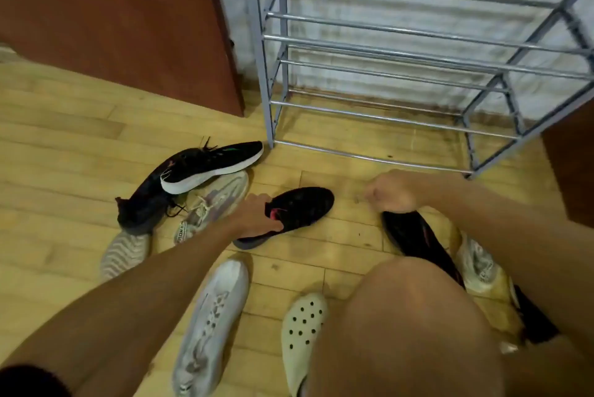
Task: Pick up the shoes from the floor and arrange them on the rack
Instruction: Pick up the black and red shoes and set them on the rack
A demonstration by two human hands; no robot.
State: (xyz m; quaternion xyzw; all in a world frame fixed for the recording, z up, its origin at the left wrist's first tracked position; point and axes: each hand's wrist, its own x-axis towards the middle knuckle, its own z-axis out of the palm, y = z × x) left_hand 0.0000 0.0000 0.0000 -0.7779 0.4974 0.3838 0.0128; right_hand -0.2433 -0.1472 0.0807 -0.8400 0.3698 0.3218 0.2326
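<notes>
A black slip-on shoe with pink lining [299, 208] lies on the wooden floor in the middle, and my left hand [257, 215] grips its heel opening. My right hand [390, 192] hovers closed above the heel of a second black shoe [414, 236] at the right; whether it holds that shoe I cannot tell. The grey metal shoe rack [401, 75] stands behind against the wall, its bars bare. At the left lies a pile: a black sneaker with white sole [212, 165], another black sneaker [144, 200] and a pale grey sneaker [212, 204].
A white sneaker [209, 326] lies near my left forearm, a grey one sole-up [123, 253] at the left. A white perforated clog [302, 335] is on my foot beside my bent knee. More pale shoes [479, 265] lie at the right. A brown door [128, 17] flanks the rack.
</notes>
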